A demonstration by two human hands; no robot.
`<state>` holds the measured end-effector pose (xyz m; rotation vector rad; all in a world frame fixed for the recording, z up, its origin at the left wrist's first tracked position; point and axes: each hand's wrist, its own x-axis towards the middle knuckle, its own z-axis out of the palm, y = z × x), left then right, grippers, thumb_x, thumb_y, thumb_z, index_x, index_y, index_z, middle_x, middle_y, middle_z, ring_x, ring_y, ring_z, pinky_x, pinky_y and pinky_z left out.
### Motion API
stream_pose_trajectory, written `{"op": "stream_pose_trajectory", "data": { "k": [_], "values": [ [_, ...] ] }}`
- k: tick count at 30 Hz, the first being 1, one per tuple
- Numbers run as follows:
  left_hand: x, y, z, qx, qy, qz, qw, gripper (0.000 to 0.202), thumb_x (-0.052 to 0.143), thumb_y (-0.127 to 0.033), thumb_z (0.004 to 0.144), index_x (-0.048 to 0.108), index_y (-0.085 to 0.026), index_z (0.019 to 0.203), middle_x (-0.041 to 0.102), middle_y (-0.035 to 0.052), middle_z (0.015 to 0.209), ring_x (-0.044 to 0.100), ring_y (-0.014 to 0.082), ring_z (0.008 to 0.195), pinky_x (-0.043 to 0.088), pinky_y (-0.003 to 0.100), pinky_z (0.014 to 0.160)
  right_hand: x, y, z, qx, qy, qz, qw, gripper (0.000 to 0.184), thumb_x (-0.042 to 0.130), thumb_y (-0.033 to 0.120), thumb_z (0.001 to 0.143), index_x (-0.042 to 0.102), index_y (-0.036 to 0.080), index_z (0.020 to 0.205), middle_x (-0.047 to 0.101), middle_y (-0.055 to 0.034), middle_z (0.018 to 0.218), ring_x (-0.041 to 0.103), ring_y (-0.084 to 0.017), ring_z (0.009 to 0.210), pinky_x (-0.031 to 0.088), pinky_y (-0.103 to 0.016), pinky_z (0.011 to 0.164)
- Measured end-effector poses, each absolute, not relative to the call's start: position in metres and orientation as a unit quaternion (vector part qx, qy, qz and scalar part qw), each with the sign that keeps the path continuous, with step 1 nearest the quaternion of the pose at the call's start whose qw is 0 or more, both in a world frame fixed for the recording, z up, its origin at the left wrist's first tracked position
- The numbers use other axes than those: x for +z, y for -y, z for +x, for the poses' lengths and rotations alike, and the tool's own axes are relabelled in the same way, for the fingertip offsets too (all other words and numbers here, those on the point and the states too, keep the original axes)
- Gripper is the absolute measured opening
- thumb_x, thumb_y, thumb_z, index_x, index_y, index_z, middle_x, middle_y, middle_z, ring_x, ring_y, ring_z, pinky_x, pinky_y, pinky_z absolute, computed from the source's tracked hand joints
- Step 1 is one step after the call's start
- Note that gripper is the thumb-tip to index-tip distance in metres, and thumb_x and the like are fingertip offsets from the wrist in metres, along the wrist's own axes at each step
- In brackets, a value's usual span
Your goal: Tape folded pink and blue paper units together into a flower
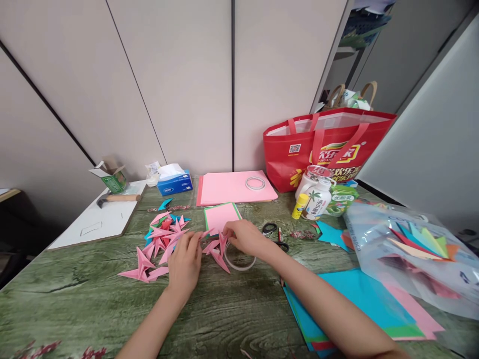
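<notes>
My left hand (184, 263) and my right hand (245, 236) meet over a pink folded paper piece (216, 247) on the green table (93, 294). Both hands pinch its pointed tips, the left from the left side, the right from above. A clear tape ring (239, 259) lies on the table just under my right hand. To the left of my left hand lies a pile of pink and blue folded paper shapes (160, 239). A small pink square sheet (221, 217) lies just behind the hands.
Pink paper stack (232, 188) with a tape roll (255, 183) sits at the back. Scissors (275, 233), glue stick (299, 205), white bottles (317, 197), red bag (329, 144), tissue box (174, 182), hammer (118, 198) on a white board, coloured sheets (359, 304) and a plastic bag (415, 249) at right.
</notes>
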<state>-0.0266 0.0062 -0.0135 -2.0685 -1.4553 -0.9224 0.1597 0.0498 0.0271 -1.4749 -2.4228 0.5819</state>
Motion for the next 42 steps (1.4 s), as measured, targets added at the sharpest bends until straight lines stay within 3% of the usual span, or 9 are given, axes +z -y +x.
{"op": "stream_pose_trajectory", "data": {
  "k": [6,11,14,17,20,26,30,34,42],
  "values": [
    [-0.016,-0.007,-0.027,-0.309,0.542,-0.752,0.213,0.023,0.051,-0.022,0.082,0.057,-0.017,0.104,0.064,0.0107,0.095,0.062,0.022,0.081,0.045,0.026,0.051,0.019,-0.056,0.164,0.126,0.823,-0.552,0.044,0.027,0.049,0.006,0.069,0.064,0.013,0.09,0.065,-0.0172,0.094,0.061,-0.028,0.089,0.043,-0.034,0.07],
    [-0.012,-0.004,-0.022,-0.396,0.397,-0.82,0.119,0.024,0.051,-0.014,0.082,0.053,-0.018,0.105,0.064,0.0082,0.092,0.061,0.0196,0.091,0.049,0.036,0.08,0.018,-0.058,0.164,0.119,0.822,-0.555,0.045,0.024,0.049,0.007,0.071,0.066,0.015,0.086,0.067,-0.0144,0.088,0.062,-0.027,0.086,0.042,-0.032,0.068],
    [-0.008,-0.001,-0.017,-0.366,0.291,-0.882,0.058,0.034,0.054,-0.02,0.081,0.047,-0.018,0.115,0.063,0.0104,0.104,0.052,0.0236,0.111,0.034,0.052,0.1,0.024,-0.057,0.164,0.127,0.829,-0.539,0.074,0.02,0.051,0.011,0.074,0.066,0.019,0.085,0.067,-0.0094,0.087,0.062,-0.024,0.085,0.041,-0.03,0.067],
    [-0.007,0.002,-0.014,-0.285,0.265,-0.92,0.045,0.037,0.05,-0.019,0.083,0.044,-0.016,0.12,0.062,0.0125,0.11,0.043,0.0259,0.121,0.021,0.06,0.103,0.031,-0.055,0.164,0.133,0.835,-0.522,0.11,0.018,0.052,0.013,0.076,0.064,0.021,0.088,0.066,-0.0058,0.089,0.061,-0.019,0.084,0.04,-0.026,0.067],
    [-0.006,0.003,-0.014,-0.242,0.278,-0.929,0.043,0.029,0.042,-0.007,0.084,0.051,-0.016,0.11,0.067,0.0076,0.096,0.048,0.0225,0.116,0.012,0.061,0.105,0.033,-0.055,0.163,0.158,0.841,-0.489,0.168,0.015,0.054,0.012,0.077,0.063,0.019,0.087,0.065,-0.0034,0.087,0.06,-0.013,0.079,0.04,-0.022,0.067],
    [-0.002,0.004,-0.014,-0.202,0.305,-0.928,0.077,0.024,0.04,-0.007,0.083,0.058,-0.017,0.097,0.065,0.005,0.085,0.056,0.0225,0.102,0.009,0.064,0.104,0.025,-0.062,0.163,0.217,0.82,-0.451,0.278,0.011,0.057,0.007,0.074,0.063,0.015,0.08,0.064,-0.0028,0.076,0.059,-0.012,0.069,0.041,-0.021,0.063],
    [0.002,0.006,-0.015,-0.204,0.318,-0.92,0.105,0.037,0.03,0.003,0.078,0.056,-0.014,0.098,0.062,0.0063,0.086,0.058,0.0189,0.09,0.017,0.063,0.103,0.033,-0.063,0.172,0.146,0.838,-0.507,0.142,0.022,0.048,0.008,0.08,0.061,0.017,0.095,0.065,-0.0054,0.092,0.06,-0.014,0.085,0.041,-0.023,0.072],
    [0.002,0.007,-0.016,-0.22,0.315,-0.915,0.122,0.041,0.027,0.004,0.077,0.053,-0.013,0.103,0.058,0.0065,0.086,0.058,0.0171,0.084,0.024,0.063,0.101,0.043,-0.06,0.186,0.122,0.835,-0.536,0.017,0.035,0.049,-0.002,0.07,0.062,0.014,0.098,0.065,-0.0132,0.096,0.06,-0.023,0.092,0.042,-0.029,0.073],
    [-0.006,0.003,-0.018,-0.324,0.288,-0.894,0.116,0.038,0.029,0.003,0.08,0.052,-0.012,0.106,0.054,0.0087,0.091,0.051,0.0205,0.104,0.042,0.048,0.094,0.048,-0.056,0.19,0.104,0.824,-0.546,-0.109,0.04,0.054,-0.002,0.067,0.061,0.011,0.104,0.061,-0.0231,0.102,0.06,-0.033,0.093,0.044,-0.035,0.068]
  ]
}}
